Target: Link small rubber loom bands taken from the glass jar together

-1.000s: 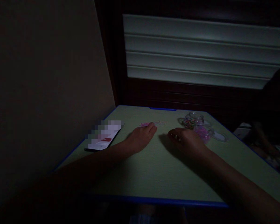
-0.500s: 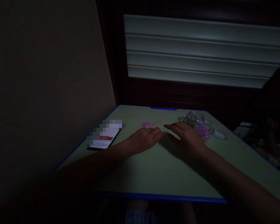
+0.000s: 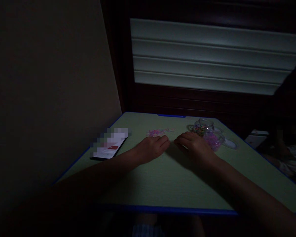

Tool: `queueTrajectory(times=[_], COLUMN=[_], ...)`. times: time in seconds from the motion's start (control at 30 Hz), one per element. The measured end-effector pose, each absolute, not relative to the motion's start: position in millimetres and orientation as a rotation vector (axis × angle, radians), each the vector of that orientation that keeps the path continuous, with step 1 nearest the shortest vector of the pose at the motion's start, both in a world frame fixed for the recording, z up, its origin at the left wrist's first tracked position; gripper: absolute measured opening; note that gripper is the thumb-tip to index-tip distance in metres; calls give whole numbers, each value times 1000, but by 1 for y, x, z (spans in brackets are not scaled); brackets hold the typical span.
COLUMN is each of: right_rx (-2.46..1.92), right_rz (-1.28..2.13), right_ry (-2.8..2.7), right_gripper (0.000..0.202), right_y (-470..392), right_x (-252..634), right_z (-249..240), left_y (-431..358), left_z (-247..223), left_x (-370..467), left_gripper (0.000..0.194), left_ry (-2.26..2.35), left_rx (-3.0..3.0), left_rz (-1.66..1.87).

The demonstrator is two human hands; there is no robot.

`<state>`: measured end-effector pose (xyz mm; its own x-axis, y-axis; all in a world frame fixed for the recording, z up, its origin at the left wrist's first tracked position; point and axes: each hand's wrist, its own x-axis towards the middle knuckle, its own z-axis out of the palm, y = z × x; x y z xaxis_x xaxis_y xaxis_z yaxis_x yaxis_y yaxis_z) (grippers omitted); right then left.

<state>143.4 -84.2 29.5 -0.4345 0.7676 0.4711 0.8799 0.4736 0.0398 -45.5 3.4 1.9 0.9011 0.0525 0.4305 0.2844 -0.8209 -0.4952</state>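
In dim light my left hand (image 3: 151, 148) rests on a pale green table (image 3: 167, 177), fingers curled and pointing right. My right hand (image 3: 193, 144) lies close beside it, fingers curled toward the left hand; the fingertips nearly meet. Whether anything small sits between the fingertips is too dark to tell. Just beyond the hands lies a loose cluster of small pink rubber bands (image 3: 158, 132). Behind my right hand stand two small clear jars (image 3: 207, 128), one with mixed coloured bands, one with pink ones.
A phone (image 3: 110, 144) with a lit screen lies at the table's left edge beside the wall. A round clear lid (image 3: 230, 144) sits right of the jars. The table has a blue rim. A slatted window is behind; clutter lies in the dark at the right.
My right hand has drawn its outstretched fingers back and curled them, settling close to the left hand. My left hand has barely moved.
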Motion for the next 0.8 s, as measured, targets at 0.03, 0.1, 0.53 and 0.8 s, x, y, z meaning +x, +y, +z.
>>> queueTrajectory(times=[0.03,0.1,0.53,0.8], right_rx=[-1387,-1393,-1630,-2133], right_rz=[-398,-424,-887,-1038], right_ry=[-2350,-2399,-2470,-1992], right_gripper=[15,16,14,13], right_y=[-85,-87,-92,-102], right_x=[143,142,149,173], right_z=[30,31,46,60], left_y=[4,4,6,6], left_z=[2,1,1,2], left_x=[-46,-46,-46,-46], left_gripper=[14,15,16,17], left_ry=[-248,-257,-265,-284], left_rx=[-2498,-2503,-2485,-2513], left_rz=[-541,-541,-552,-534])
